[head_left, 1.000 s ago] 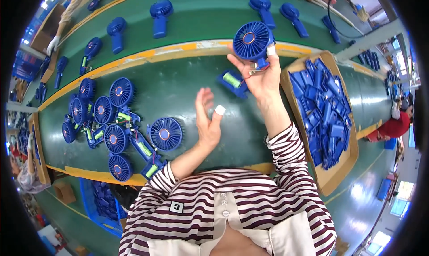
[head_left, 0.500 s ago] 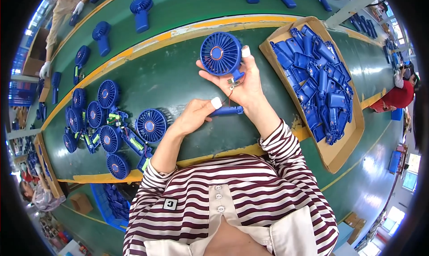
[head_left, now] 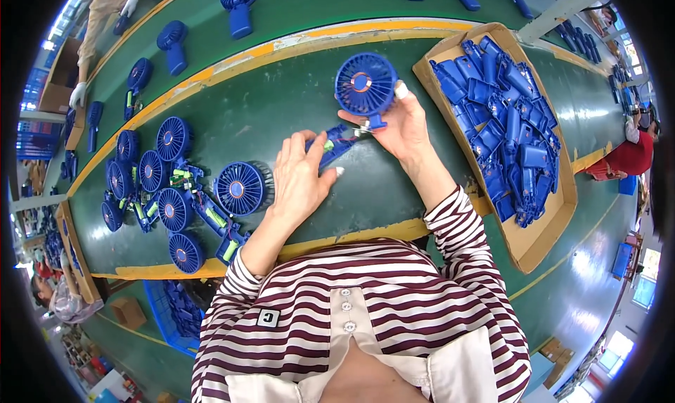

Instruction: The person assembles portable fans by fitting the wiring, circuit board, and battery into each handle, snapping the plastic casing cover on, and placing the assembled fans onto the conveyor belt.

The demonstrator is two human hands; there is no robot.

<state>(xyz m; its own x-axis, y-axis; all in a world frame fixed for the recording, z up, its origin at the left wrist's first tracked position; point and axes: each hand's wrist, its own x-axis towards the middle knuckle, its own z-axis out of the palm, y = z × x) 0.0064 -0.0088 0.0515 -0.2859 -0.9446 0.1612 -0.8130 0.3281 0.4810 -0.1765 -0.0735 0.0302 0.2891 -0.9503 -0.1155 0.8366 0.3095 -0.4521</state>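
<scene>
My right hand [head_left: 406,127] is closed on a small blue handheld fan, holding its round fan head [head_left: 365,84] face up, with the thumb at the rim. Below the head sits a short blue neck and a small pale part, next to the end of an open blue handle shell [head_left: 339,147]. My left hand [head_left: 301,174] has that shell between its fingers and thumb; a bit of green shows inside it. The fingers cover the shell's near end. To the left lie several blue fans [head_left: 239,188] with opened handles, green batteries and circuit boards.
A cardboard tray [head_left: 529,252] full of blue handle shells [head_left: 510,136] stands on the right. Beyond the yellow edge strip, several blue fans [head_left: 172,48] lie on a green belt [head_left: 302,2]. At far left is a co-worker's gloved hand [head_left: 77,95]. A blue crate [head_left: 158,318] sits below the table.
The fan in my right hand has moved slightly right. My left hand has turned and risen, and the handle shell now shows its open inside. Fans on the belt have shifted right.
</scene>
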